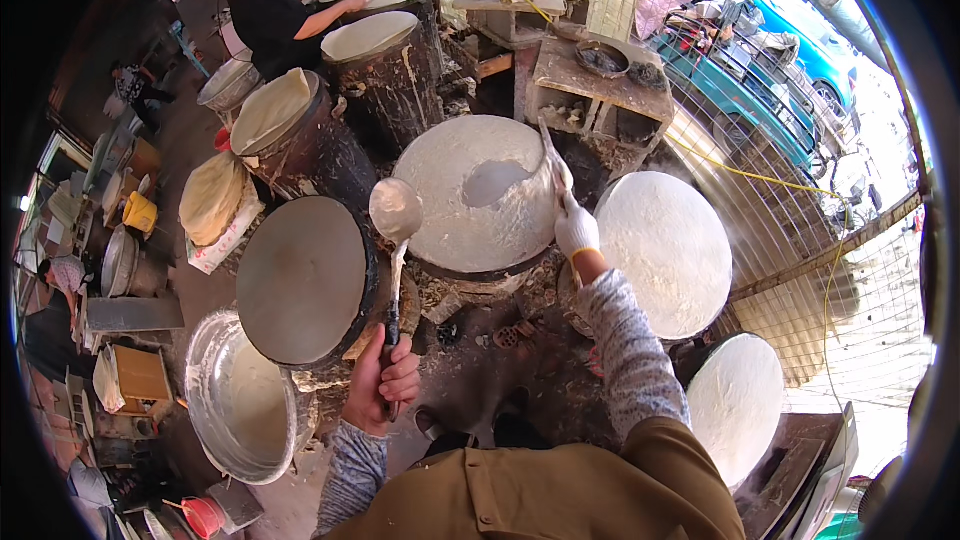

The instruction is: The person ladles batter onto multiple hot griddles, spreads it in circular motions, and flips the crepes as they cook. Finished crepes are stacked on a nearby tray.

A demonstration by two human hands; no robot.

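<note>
My bare left hand (pixel 388 380) is wrapped round the dark handle of a batter-coated ladle (pixel 395 208), raised between two round griddles. My right hand (pixel 575 230), in a white glove, grips a long pale scraper (pixel 550 150) at the right edge of the middle griddle (pixel 430 180), whose batter layer has a grey patch. A grey griddle (pixel 300 270) is at left; white-coated griddles (pixel 663 250) (pixel 735 405) are at right. A metal basin of batter (pixel 245 405) stands at lower left.
A person in black (pixel 270 25) works at drum-topped griddles (pixel 370 40) behind. Stacked pale sheets (pixel 215 190) sit at left; other people (pixel 140 85) are farther off. A low block shelf (pixel 590 90) stands at back right, beside a wire fence (pixel 820 290) with vehicles beyond.
</note>
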